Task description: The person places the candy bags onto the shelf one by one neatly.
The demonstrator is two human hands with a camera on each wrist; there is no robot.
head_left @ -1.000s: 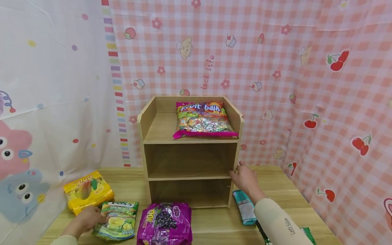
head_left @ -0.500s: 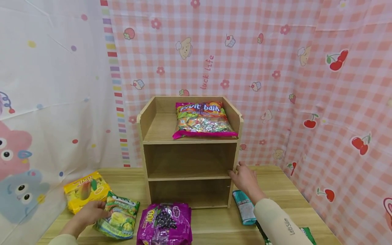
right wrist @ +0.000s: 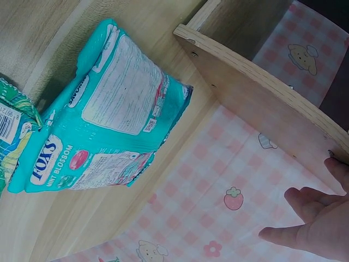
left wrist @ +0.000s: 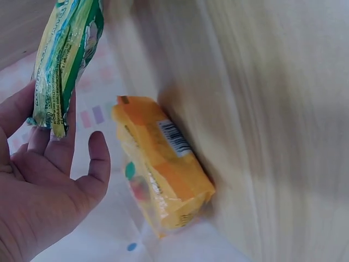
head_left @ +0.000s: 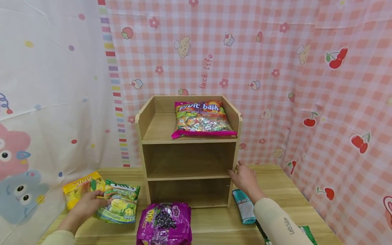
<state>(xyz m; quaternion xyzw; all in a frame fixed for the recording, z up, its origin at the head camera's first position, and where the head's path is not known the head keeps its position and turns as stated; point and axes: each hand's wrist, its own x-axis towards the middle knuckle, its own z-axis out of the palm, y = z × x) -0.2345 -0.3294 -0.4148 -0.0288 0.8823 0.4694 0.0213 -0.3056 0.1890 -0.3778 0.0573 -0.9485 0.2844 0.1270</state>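
My left hand (head_left: 85,206) pinches the left edge of a green-and-yellow candy bag (head_left: 120,206), between thumb and fingers. In the left wrist view that candy bag (left wrist: 65,60) shows side-on and raised. Just behind it lies a yellow candy pack (head_left: 82,185) with a mango picture, partly covered by the hand and the green bag. My right hand (head_left: 246,178) touches the right side of a small wooden shelf (head_left: 191,177), thumb at its front edge, the other fingers loose. On the shelf's top level is a colourful "fruit" candy bag (head_left: 203,119).
A purple grape candy pack (head_left: 165,223) lies before the shelf. Right of it, under my right forearm, is a teal Fox's mint bag (right wrist: 120,109), with a green bag (right wrist: 13,128) beside it. Patterned curtains (head_left: 260,51) stand behind the wooden table (head_left: 291,200).
My left hand has lifted the green-and-yellow candy bag and moved it up and slightly away, so it covers more of the yellow pack. The right hand stays against the shelf.
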